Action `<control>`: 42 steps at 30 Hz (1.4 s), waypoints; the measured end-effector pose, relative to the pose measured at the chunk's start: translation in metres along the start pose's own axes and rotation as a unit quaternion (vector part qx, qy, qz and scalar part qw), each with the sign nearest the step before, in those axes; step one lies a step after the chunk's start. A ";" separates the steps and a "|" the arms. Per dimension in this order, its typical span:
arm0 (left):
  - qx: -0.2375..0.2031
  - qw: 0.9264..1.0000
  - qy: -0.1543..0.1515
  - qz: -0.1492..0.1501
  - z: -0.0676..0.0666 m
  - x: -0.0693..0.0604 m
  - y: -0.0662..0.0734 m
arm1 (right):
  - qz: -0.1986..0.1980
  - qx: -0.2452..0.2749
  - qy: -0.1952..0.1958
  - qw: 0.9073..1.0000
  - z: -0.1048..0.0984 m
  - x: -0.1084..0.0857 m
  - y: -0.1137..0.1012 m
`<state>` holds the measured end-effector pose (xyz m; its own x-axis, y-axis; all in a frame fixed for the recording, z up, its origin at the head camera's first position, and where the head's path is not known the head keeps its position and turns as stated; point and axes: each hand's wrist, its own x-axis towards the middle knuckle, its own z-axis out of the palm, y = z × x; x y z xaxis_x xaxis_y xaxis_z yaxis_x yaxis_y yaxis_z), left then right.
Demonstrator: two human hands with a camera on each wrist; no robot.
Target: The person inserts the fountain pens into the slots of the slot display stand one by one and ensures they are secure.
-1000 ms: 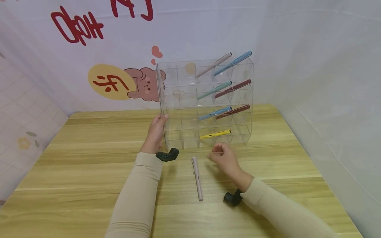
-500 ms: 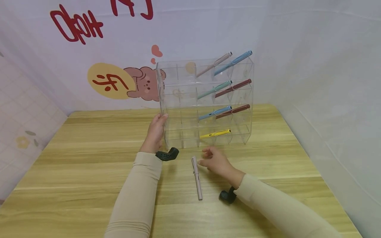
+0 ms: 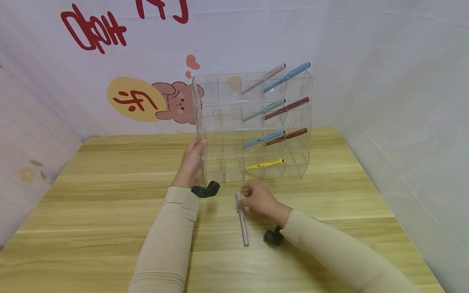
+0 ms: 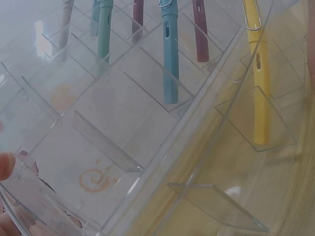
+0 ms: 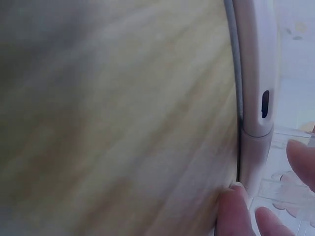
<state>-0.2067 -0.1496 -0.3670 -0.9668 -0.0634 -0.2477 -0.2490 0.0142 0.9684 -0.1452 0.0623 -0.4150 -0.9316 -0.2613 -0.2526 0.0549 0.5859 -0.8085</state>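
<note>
A clear acrylic pen rack (image 3: 253,132) stands upright at the back of the table. My left hand (image 3: 191,158) grips its left side panel, and a fingertip (image 4: 6,166) shows at the left edge in the left wrist view. In front of the rack a pale pinkish-grey capped pen (image 3: 243,224) lies lengthwise on the table, its clip toward the left. My right hand (image 3: 258,198) is at the pen's cap end. In the right wrist view one digit (image 5: 234,211) meets the pen's edge while the other fingers (image 5: 301,162) stand apart from it.
Several pens lean in the rack's right compartments, among them a yellow pen (image 3: 265,164) at the bottom, a green pen (image 3: 265,110) and a dark red pen (image 3: 287,136). A printed white cloth (image 3: 253,32) hangs behind the wooden table (image 3: 91,211).
My right hand has moved left and slightly down from beside the rack's foot to the pen's cap end. The left hand and the pen on the table keep their places.
</note>
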 end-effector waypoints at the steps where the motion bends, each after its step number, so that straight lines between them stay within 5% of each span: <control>1: 0.000 1.000 0.000 0.000 0.000 0.000 0.000 | -0.001 0.000 -0.005 1.000 0.000 0.000 -0.001; 12: -0.002 1.000 0.000 0.003 0.000 0.000 -0.001 | -0.009 -0.066 -0.039 0.997 0.003 0.005 -0.012; 26: -0.015 1.000 -0.003 0.000 -0.001 0.000 0.000 | -0.046 -0.200 -0.036 0.978 0.010 0.012 -0.021; 42: -0.013 1.000 0.003 0.011 0.000 0.000 0.000 | -0.043 -0.192 -0.040 0.980 0.009 0.014 -0.022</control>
<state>-0.2066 -0.1498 -0.3672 -0.9717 -0.0684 -0.2261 -0.2259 -0.0112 0.9741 -0.1567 0.0388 -0.4051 -0.8952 -0.3721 -0.2453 -0.1755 0.8002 -0.5734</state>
